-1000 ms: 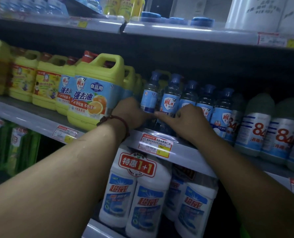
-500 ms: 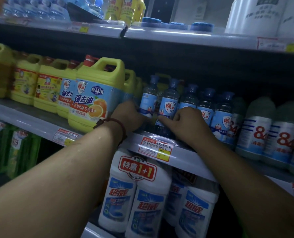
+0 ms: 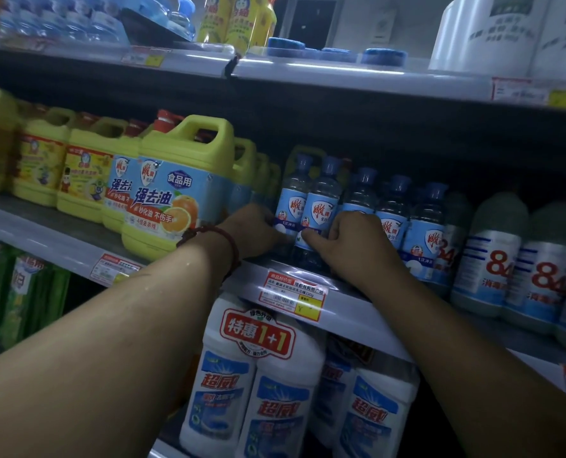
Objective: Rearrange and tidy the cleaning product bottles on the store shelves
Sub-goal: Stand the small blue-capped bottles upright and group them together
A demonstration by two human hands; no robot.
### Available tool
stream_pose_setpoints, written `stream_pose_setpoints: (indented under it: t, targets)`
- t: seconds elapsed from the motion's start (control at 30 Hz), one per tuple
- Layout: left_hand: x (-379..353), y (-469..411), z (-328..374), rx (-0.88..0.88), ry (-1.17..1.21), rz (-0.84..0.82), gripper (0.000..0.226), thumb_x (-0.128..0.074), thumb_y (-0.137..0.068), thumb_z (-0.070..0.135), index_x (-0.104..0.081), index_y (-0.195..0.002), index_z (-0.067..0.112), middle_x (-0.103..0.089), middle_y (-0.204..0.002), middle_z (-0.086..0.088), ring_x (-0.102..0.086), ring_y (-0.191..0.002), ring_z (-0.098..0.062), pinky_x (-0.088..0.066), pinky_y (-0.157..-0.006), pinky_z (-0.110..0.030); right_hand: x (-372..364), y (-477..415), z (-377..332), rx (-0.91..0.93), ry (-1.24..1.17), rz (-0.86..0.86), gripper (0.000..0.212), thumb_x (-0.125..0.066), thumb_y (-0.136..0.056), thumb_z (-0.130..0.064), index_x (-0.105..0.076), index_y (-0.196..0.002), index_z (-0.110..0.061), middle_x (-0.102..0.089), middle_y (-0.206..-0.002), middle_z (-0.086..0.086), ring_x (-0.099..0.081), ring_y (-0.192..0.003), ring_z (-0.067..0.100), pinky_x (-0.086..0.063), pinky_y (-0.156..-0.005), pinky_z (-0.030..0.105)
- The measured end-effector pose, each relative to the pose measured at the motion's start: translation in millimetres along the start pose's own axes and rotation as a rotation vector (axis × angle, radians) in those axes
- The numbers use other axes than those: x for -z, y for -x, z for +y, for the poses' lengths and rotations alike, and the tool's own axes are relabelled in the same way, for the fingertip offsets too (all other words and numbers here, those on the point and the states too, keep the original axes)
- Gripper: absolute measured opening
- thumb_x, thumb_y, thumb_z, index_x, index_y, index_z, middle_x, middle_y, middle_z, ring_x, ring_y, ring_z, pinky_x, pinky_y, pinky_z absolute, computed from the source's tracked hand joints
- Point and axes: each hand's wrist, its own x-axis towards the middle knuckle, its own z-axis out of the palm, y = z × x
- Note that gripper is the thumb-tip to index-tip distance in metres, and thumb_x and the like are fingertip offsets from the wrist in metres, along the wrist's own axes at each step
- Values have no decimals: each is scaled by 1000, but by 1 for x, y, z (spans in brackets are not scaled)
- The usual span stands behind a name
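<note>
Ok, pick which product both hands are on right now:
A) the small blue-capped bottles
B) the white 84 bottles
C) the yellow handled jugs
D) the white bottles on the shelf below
A: the left hand and the right hand both grip the small blue-capped bottles, just right of the yellow jug.

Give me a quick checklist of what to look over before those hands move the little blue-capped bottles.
1. Left hand grips leftmost blue-capped bottle: ok.
2. Right hand holds second blue-capped bottle: ok.
3. Both bottles upright: ok.
4. Bottle bases behind shelf edge: cannot tell, hands cover them.
5. Gap to yellow detergent jug: cannot tell, left hand hides it.
6. 84 disinfectant bottles upright: ok.
</note>
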Motion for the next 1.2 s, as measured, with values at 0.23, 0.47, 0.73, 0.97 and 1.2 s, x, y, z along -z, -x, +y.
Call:
stream_pose_setpoints:
  t: [0.23,0.47,0.73,0.97,1.2]
  targets:
    - [0,-2,5,26,-14,-60,26,-70,-94,28,-71,-117,16,-70,-112,-4,-63,-95,-16,-47,-84,-29,-2,-2,0,5,-12,-5,45,-69,-86,-56,-40,-66,-28,-65,-86,6,-64,-82,22,-43,-65,29]
    - [-5,-2,8,18,-13,-18,37,-78,-88,31,-66,-120,18,-61,-96,6,-54,-77,-3,-38,-61,-17,-4,-2,1,7,-13,-21,40,-70,-86,-56,-53,-84,-19,-64,-89,6,-64,-85,23,-45,-67,30]
    - [1,2,8,22,13,-102,23,-73,-92,23,-69,-114,17,-71,-108,-2,-66,-97,-18,-52,-93,-35,-1,-1,-1,-3,2,-34,42,-69,-87,-57,-52,-82,-19,-59,-84,2,-61,-80,21,-41,-66,29]
    - [-5,-6,2,-2,-186,-12,24,-64,-98,22,-68,-119,11,-70,-116,-9,-58,-94,-18,-43,-84,-29,0,0,-2,-10,18,-52,42,-67,-89,-56,-54,-80,-17,-61,-86,4,-61,-83,23,-42,-66,29]
    - [-2,-11,17,92,-265,-24,47,-79,-86,34,-68,-123,8,-68,-121,-12,-63,-106,-26,-44,-83,-29,-4,-2,1,-2,16,-43,43,-66,-87,-60,-58,-82,-17,-67,-92,8,-65,-87,24,-53,-73,34]
